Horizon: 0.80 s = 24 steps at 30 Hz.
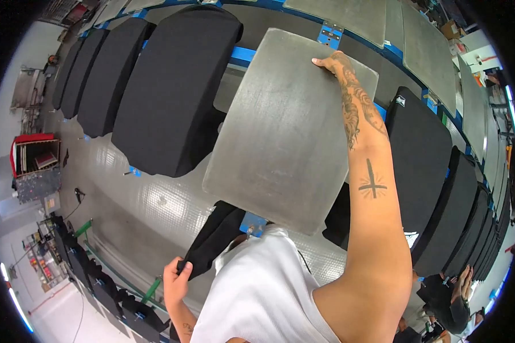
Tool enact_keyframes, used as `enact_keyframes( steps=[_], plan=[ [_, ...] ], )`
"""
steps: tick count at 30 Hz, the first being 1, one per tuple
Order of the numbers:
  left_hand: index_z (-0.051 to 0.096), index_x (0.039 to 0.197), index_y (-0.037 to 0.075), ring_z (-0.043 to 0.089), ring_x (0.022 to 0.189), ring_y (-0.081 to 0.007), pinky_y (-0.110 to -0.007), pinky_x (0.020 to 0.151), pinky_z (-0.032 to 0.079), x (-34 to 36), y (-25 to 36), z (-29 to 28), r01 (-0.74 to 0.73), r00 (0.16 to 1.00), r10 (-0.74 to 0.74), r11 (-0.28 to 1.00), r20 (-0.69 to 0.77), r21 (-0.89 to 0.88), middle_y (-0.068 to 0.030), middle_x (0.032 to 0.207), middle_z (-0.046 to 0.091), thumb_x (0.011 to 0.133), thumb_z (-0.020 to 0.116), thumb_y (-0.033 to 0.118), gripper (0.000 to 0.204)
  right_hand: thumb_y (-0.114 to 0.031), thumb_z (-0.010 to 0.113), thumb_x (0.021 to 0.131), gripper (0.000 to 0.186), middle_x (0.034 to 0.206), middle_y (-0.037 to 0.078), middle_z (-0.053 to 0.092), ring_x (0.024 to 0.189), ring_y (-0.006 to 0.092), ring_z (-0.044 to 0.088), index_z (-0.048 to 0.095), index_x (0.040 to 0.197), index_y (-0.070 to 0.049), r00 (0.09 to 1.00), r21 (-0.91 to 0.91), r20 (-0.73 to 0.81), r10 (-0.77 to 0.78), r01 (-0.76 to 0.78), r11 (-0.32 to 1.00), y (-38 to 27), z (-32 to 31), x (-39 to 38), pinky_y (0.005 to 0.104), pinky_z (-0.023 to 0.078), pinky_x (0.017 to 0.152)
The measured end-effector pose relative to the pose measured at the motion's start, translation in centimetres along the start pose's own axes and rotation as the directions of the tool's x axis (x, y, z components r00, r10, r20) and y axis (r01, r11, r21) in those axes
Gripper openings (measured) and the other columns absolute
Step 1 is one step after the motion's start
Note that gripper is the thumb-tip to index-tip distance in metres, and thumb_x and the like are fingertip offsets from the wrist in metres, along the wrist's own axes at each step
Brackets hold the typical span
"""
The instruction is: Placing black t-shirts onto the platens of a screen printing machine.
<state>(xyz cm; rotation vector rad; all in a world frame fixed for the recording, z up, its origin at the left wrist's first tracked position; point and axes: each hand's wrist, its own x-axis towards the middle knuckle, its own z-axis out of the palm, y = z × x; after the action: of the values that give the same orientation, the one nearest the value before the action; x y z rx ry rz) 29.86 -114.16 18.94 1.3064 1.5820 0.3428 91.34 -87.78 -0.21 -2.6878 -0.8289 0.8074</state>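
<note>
A bare grey metal platen [286,126] with rounded corners lies in front of me, its near end against my white top. My right arm reaches across its right side. My right hand [332,62] grips the platen's far edge, the thumb flat on top and the other fingers mostly hidden over the edge. Low on the left, my left hand [177,280] is closed on a bunched black garment [214,234], thumb uppermost. That cloth hangs beside the platen's near end, by a blue bracket [253,224].
Black garments cover the neighbouring platens, one on the left [169,91] and one on the right [418,166], with several beyond. Bare platens [349,17] line the far side. A red-topped cart [35,154] stands at the left. Another person's hands [462,284] show at the lower right.
</note>
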Motion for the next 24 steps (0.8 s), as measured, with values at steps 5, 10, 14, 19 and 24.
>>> enact_keyframes(
  steps=[5,10,14,19,24],
  plan=[
    [0.040,0.066,0.004,0.031,0.062,-0.0055,-0.025,0.052,0.026,1.3,-0.1,-0.5,-0.029,0.999,0.029,1.000,0.034,0.004,0.0055,0.061,0.034,0.086,0.064,0.021,0.036,-0.038,0.074,0.077,0.042,0.098,0.011,0.068,0.085,0.0273,0.065,0.065,0.101,-0.004,0.982,0.231,0.185,-0.031,-0.012,0.973,1.7,0.8,2.3,0.0447,0.050,0.078],
    [0.039,0.066,0.003,0.031,0.061,-0.0057,-0.025,0.052,0.026,2.1,-1.0,-0.5,-0.035,0.998,0.035,0.999,0.051,-0.013,0.0048,0.060,0.034,0.086,0.063,0.019,0.035,-0.029,0.072,0.078,0.024,0.083,0.009,0.068,0.074,0.0216,0.064,0.065,0.080,-0.005,0.946,0.243,-0.172,-0.276,0.312,0.918,3.7,1.4,0.9,0.0388,0.050,0.072],
    [0.040,0.066,0.002,0.032,0.061,-0.0058,-0.026,0.052,0.026,2.0,0.1,-0.2,-0.037,0.998,0.036,0.999,0.053,0.012,0.0043,0.060,0.034,0.085,0.063,0.017,0.033,-0.032,0.068,0.080,0.020,0.088,0.010,0.068,0.087,0.0231,0.066,0.069,0.087,-0.014,0.941,0.086,-0.170,-0.291,0.309,0.947,1.6,2.7,-1.6,0.0394,0.049,0.080],
    [0.040,0.066,0.002,0.032,0.060,-0.0061,-0.026,0.051,0.026,2.1,-0.3,-0.4,-0.059,0.997,0.056,0.997,0.054,0.048,0.0040,0.059,0.035,0.085,0.062,0.015,0.032,-0.030,0.062,0.085,0.020,0.107,0.012,0.066,0.103,0.0274,0.061,0.068,0.096,-0.014,0.939,-0.056,-0.148,-0.311,0.306,0.950,1.1,2.8,-3.1,0.0417,0.047,0.088],
    [0.042,0.067,0.002,0.031,0.059,-0.0056,-0.026,0.050,0.026,0.8,-1.4,-0.4,-0.023,0.999,0.024,1.000,0.022,-0.013,0.0042,0.058,0.035,0.086,0.063,0.017,0.032,-0.023,0.053,0.089,0.022,0.108,0.016,0.064,0.113,0.0313,0.055,0.061,0.105,-0.009,0.809,-0.282,-0.228,-0.541,0.477,0.832,2.3,4.3,-1.3,0.0440,0.045,0.092]
  ],
)
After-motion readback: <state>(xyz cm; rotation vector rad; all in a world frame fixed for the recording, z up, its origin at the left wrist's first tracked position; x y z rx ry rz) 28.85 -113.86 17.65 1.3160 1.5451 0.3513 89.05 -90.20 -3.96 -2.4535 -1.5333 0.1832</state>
